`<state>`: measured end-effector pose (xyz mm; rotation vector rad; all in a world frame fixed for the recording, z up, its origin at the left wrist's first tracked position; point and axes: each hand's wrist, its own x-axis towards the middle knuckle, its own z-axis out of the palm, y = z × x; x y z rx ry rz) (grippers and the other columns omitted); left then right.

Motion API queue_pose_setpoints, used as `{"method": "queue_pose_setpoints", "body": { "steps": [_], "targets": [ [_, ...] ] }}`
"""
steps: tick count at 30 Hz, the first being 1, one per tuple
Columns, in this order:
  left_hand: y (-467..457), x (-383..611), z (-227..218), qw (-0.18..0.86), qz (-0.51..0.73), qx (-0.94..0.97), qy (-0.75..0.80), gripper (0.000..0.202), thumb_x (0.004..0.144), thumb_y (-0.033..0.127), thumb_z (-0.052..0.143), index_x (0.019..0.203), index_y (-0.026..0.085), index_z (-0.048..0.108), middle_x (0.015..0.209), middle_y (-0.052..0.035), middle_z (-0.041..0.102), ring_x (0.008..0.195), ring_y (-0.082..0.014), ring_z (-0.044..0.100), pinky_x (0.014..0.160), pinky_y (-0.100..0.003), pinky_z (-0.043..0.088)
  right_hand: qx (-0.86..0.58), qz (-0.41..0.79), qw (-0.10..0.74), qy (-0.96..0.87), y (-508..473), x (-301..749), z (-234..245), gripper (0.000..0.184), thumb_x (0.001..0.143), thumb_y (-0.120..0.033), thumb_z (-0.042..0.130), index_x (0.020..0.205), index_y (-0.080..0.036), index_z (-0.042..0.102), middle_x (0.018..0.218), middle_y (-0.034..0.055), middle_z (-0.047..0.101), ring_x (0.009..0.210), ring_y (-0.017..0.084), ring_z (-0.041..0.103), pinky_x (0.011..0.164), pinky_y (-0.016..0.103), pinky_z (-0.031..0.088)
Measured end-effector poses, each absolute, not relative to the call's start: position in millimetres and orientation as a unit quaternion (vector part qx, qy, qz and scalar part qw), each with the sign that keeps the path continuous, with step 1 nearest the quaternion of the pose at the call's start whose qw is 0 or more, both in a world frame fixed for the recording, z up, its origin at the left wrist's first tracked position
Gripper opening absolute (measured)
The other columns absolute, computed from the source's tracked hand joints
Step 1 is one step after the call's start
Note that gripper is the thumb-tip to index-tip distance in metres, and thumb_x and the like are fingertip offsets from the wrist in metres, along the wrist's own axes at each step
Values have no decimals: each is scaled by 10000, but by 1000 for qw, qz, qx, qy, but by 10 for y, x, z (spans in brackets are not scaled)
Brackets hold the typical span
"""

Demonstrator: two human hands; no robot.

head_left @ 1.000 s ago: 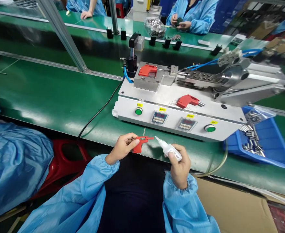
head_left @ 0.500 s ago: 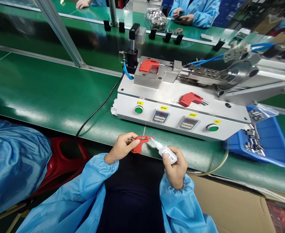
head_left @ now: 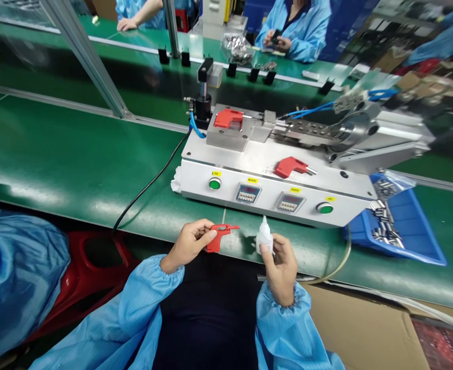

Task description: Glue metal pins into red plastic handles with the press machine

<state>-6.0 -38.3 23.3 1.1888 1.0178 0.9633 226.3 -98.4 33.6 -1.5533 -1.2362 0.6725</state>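
Between the thumb and fingers of my left hand [head_left: 189, 243] is a red pistol-shaped plastic part [head_left: 216, 239], its thin tip pointing right. My right hand [head_left: 280, 267] is closed around a small white dropper bottle [head_left: 265, 239], held nearly upright with the nozzle up. A gap separates the bottle from the red part. Both hands are over the front edge of the green bench, before a white bench machine [head_left: 226, 177]. On the machine, one red part [head_left: 228, 118] sits in the metal fixture, and another red part [head_left: 291, 167] with metal prongs lies on top.
A blue bin [head_left: 422, 231] of small metal cylinders stands right of the machine. A black cable [head_left: 149, 182] crosses the green bench [head_left: 75, 154] at left. Behind the machine, co-workers in blue sleeves [head_left: 307, 31] sit at another bench. A red stool [head_left: 91, 267] stands at lower left.
The bottle's nozzle has come away from the red part's tip, and my right hand has turned the bottle from tilted to upright. The camera view has shifted slightly.
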Motion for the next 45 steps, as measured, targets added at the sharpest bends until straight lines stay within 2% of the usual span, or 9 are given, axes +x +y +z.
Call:
{"method": "queue_pose_setpoints", "body": {
  "steps": [4, 9, 13, 17, 23, 28, 32, 39, 45],
  "targets": [
    [-402, -52, 197, 611, 407, 524, 432, 446, 921, 600, 709, 898, 156, 741, 728, -31, 707, 652, -161, 640, 611, -250, 523, -642, 270, 460, -551, -915, 2398, 321, 273, 965, -411, 665, 1158, -222, 623, 1249, 157, 747, 1173, 291, 723, 1006, 466, 579],
    [-420, -30, 159, 623, 402, 524, 420, 450, 928, 614, 707, 933, 165, 732, 794, -37, 726, 701, -164, 653, 662, -257, 537, -651, 215, 412, -600, -939, 2531, 297, 258, 964, -384, 654, 1173, -232, 660, 1266, 135, 744, 1363, 322, 618, 1112, 524, 532],
    [-420, -5, 129, 643, 402, 503, 415, 507, 938, 675, 664, 971, 170, 677, 733, -18, 692, 605, -145, 608, 569, -243, 491, -638, 160, 445, -608, -1012, 2625, 451, 341, 961, -359, 675, 1281, -242, 660, 1250, 114, 737, 1181, 292, 706, 1018, 484, 596],
    [-404, 21, 110, 658, 416, 480, 405, 547, 943, 716, 629, 1075, 185, 607, 759, -20, 704, 534, -129, 564, 496, -236, 423, -604, 44, 498, -620, -853, 2738, 914, 153, 994, -309, 635, 1103, -243, 720, 1078, 97, 754, 1023, 271, 723, 935, 451, 610],
    [-357, 45, 117, 673, 451, 459, 365, 612, 909, 659, 730, 1268, 194, 557, 871, -53, 720, 695, -158, 630, 640, -271, 499, -556, -55, 407, -722, 87, 2898, 1560, 222, 956, -273, 614, 1140, -244, 735, 1167, 111, 742, 1124, 303, 680, 1006, 483, 555],
    [-292, 72, 103, 677, 468, 466, 326, 633, 826, 615, 830, 1238, 203, 584, 914, -48, 686, 748, -159, 615, 676, -272, 501, -582, -42, 273, -765, 769, 3044, 1700, 140, 890, -287, 652, 972, -224, 746, 940, 95, 752, 893, 291, 687, 797, 424, 565],
    [-262, 86, 89, 655, 481, 476, 337, 584, 817, 551, 829, 1225, 208, 589, 1007, -58, 664, 810, -166, 593, 727, -281, 507, -533, -19, 281, -798, 735, 3009, 1781, 207, 937, -423, 646, 959, -237, 735, 889, 75, 756, 781, 267, 692, 718, 404, 557],
    [-145, 22, 172, 585, 451, 556, 382, 389, 804, 204, 684, 1190, 194, 643, 988, -31, 656, 784, -158, 552, 738, -293, 461, -378, 64, 261, -886, 486, 2527, 2194, 348, 955, -619, 645, 1039, -301, 761, 945, 85, 783, 766, 271, 731, 665, 396, 570],
    [-105, 8, 236, 557, 425, 577, 419, 366, 756, 207, 723, 1118, 200, 671, 886, -4, 660, 741, -167, 547, 687, -286, 462, -307, 83, 168, -933, 793, 1391, 2314, 218, 1011, -442, 593, 957, -281, 730, 920, 66, 758, 754, 235, 693, 665, 352, 525]
  ]
}}
